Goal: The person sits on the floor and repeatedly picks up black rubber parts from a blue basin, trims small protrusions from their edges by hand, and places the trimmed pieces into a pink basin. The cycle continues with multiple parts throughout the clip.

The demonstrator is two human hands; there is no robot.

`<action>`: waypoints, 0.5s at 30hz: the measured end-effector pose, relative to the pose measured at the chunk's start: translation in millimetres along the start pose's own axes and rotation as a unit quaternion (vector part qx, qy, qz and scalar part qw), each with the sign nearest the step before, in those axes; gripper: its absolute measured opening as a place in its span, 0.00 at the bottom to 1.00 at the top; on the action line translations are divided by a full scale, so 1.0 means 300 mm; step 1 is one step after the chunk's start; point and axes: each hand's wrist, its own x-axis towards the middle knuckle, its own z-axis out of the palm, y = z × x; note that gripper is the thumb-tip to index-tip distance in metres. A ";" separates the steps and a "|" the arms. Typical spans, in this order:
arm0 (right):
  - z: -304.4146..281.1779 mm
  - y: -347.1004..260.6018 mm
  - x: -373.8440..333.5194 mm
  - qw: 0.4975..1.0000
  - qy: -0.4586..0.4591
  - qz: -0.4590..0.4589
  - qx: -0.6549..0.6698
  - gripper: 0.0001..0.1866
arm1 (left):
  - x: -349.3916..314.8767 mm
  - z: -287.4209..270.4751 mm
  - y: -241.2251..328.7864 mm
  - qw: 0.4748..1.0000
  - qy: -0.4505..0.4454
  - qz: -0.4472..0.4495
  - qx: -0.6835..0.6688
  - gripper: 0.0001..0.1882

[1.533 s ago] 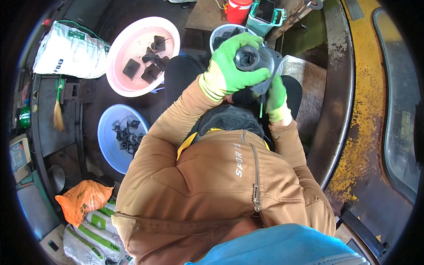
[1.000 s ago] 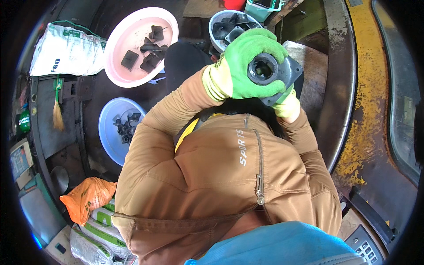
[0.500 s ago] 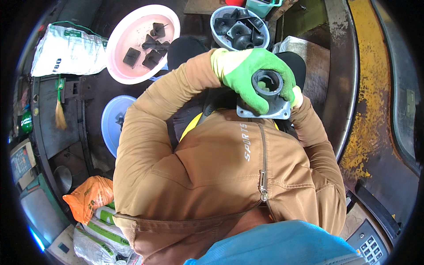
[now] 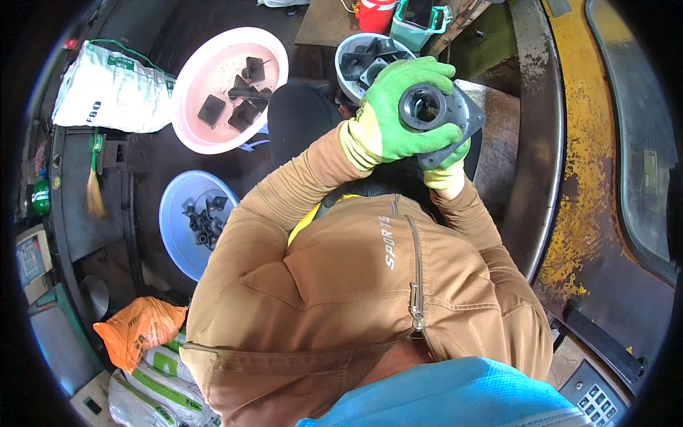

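Observation:
Over my lap I hold a black flanged part (image 4: 466,117), with a round hollow neck and a square plate that has holes at its corners. My left hand (image 4: 398,107), in a green and yellow glove, is closed around the neck, thumb on the near side and fingers on the far side. The neck's open end faces up, and the plate sticks out to the right. My right hand (image 4: 448,169), gloved alike, grips the plate from below at its near edge; most of its fingers are hidden behind the part.
A pink basin (image 4: 186,127) with several black parts stands ahead on the left. Beyond my hands is a pale basin (image 4: 340,53) of similar parts; a blue basin (image 4: 171,231) at left holds small dark pieces. A metal rail (image 4: 558,164) and rusty yellow panel (image 4: 594,142) border the right.
The black flanged part has turned, so its plate now points right instead of toward me. Both hands have moved slightly away from my body. More of the blue basin shows.

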 end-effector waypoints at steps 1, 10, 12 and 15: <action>0.008 0.004 -0.012 0.994 0.005 -0.030 -0.105 0.23 | 0.000 0.003 0.004 1.000 -0.003 0.016 0.022 0.26; 0.016 -0.101 -0.023 0.908 -0.101 0.035 -0.405 0.30 | 0.019 -0.075 0.071 0.986 -0.165 0.033 -0.006 0.25; -0.003 -0.117 -0.025 0.907 -0.160 0.066 -0.384 0.35 | 0.015 -0.076 0.060 0.981 -0.188 0.018 -0.046 0.24; -0.040 -0.129 -0.032 0.891 -0.220 0.109 -0.382 0.40 | 0.013 -0.078 0.048 0.972 -0.224 0.055 -0.046 0.24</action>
